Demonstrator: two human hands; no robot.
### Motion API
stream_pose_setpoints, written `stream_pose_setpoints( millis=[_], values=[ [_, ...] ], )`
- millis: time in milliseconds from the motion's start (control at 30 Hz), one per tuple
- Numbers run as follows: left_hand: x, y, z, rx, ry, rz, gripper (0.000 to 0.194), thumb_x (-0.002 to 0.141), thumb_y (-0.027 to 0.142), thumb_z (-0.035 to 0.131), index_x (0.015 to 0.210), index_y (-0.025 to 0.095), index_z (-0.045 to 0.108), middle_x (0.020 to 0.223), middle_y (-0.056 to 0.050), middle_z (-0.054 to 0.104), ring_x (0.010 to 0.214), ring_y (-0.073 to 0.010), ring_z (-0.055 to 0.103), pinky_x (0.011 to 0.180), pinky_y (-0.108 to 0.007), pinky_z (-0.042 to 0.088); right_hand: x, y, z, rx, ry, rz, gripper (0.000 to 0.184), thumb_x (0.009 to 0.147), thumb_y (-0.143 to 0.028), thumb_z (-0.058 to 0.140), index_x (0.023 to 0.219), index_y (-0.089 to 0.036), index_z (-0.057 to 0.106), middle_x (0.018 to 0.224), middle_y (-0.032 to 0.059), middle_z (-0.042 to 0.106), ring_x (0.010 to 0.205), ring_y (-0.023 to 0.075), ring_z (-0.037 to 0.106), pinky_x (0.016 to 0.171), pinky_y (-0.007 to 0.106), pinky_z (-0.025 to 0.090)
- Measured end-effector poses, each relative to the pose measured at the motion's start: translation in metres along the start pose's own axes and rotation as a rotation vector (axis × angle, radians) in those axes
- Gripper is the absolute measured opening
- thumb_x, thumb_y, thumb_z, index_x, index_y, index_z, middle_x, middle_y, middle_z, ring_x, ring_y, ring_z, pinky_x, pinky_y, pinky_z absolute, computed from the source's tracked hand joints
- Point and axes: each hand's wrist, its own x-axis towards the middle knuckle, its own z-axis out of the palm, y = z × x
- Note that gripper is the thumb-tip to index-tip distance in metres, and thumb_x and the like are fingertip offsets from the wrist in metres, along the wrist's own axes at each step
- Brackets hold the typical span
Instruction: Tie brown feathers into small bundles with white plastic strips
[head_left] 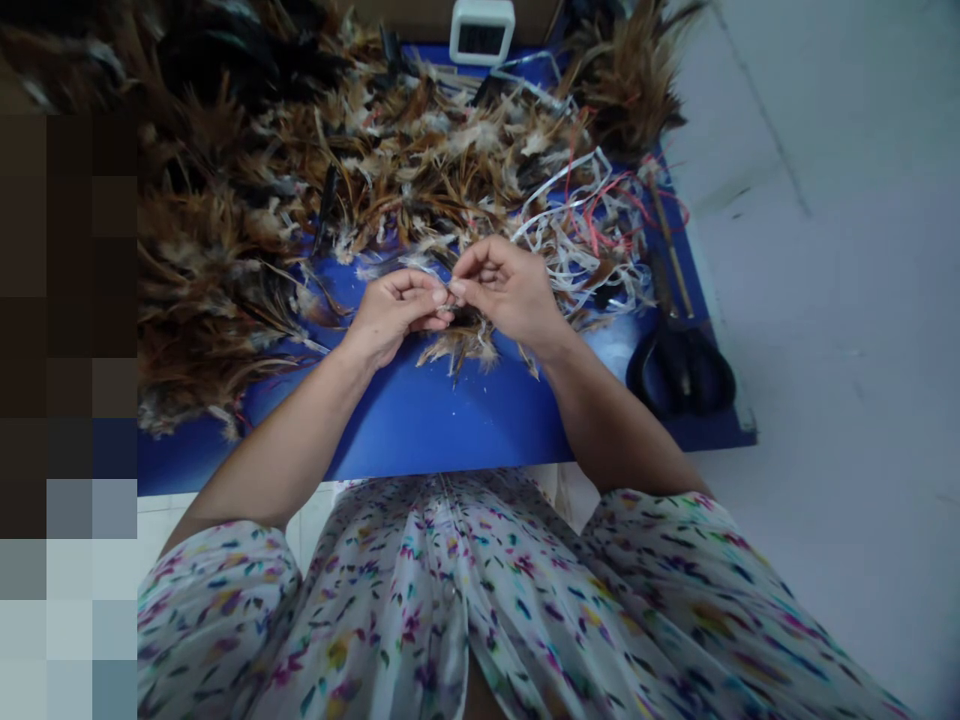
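My left hand point(401, 312) and my right hand point(514, 288) meet fingertip to fingertip above the front of the blue table point(450, 430). Thumb and forefinger of the left are pinched on what looks like the end of a small brown feather. The right hand pinches at the same spot, its fingertips hiding whatever thin thing is between them. Just beneath the hands is a small bunch of brown and pale feathers point(463, 345); whether it lies on the table or hangs from the fingers is unclear.
Loose brown feathers point(420, 165) cover the table's back and left. White strips point(611, 270) and red string point(600, 215) tangle at the right. Black-handled scissors point(679, 372) lie near the right edge, a feather bundle point(634, 75) behind them. A white digital display point(481, 32) stands at the back.
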Motion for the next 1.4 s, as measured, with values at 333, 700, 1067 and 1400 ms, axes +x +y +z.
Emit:
stream_pose_setpoints(
  millis=[333, 700, 1067, 1400],
  values=[
    [0.002, -0.003, -0.002, 0.002, -0.047, 0.038, 0.062, 0.051, 0.044, 0.098, 0.081, 0.019, 0.050, 0.065, 0.006, 0.071, 0.057, -0.0108, 0.071, 0.054, -0.018, 0.059, 0.000, -0.008, -0.005, -0.069, -0.025, -0.044, 0.031, 0.083, -0.044, 0.077, 0.089, -0.022, 0.056, 0.082, -0.0023, 0.062, 0.071, 0.0097, 0.057, 0.063, 0.025, 0.048],
    [0.001, -0.002, -0.003, 0.040, -0.065, 0.078, 0.058, 0.051, 0.046, 0.098, 0.085, 0.015, 0.061, 0.067, 0.004, 0.071, 0.057, -0.0107, 0.071, 0.056, -0.019, 0.060, 0.000, -0.012, -0.007, -0.076, -0.026, -0.069, 0.040, 0.079, -0.051, 0.081, 0.088, -0.023, 0.054, 0.082, -0.0030, 0.063, 0.068, 0.0090, 0.055, 0.060, 0.024, 0.047],
    [0.002, -0.003, -0.003, 0.157, -0.032, 0.132, 0.043, 0.061, 0.039, 0.095, 0.083, 0.013, 0.069, 0.061, 0.001, 0.069, 0.053, -0.0111, 0.069, 0.052, -0.019, 0.056, -0.004, -0.014, -0.005, -0.168, -0.020, -0.085, 0.033, 0.084, -0.047, 0.077, 0.090, -0.023, 0.055, 0.084, -0.0020, 0.063, 0.073, 0.0119, 0.057, 0.068, 0.030, 0.051],
    [0.000, -0.001, 0.000, 0.228, -0.016, 0.090, 0.033, 0.064, 0.028, 0.093, 0.081, 0.012, 0.069, 0.061, 0.000, 0.069, 0.052, -0.0114, 0.068, 0.055, -0.022, 0.058, -0.008, -0.012, 0.002, -0.262, 0.032, -0.031, 0.029, 0.085, -0.044, 0.076, 0.091, -0.024, 0.055, 0.082, -0.0009, 0.063, 0.074, 0.0150, 0.057, 0.065, 0.031, 0.051]
  ],
)
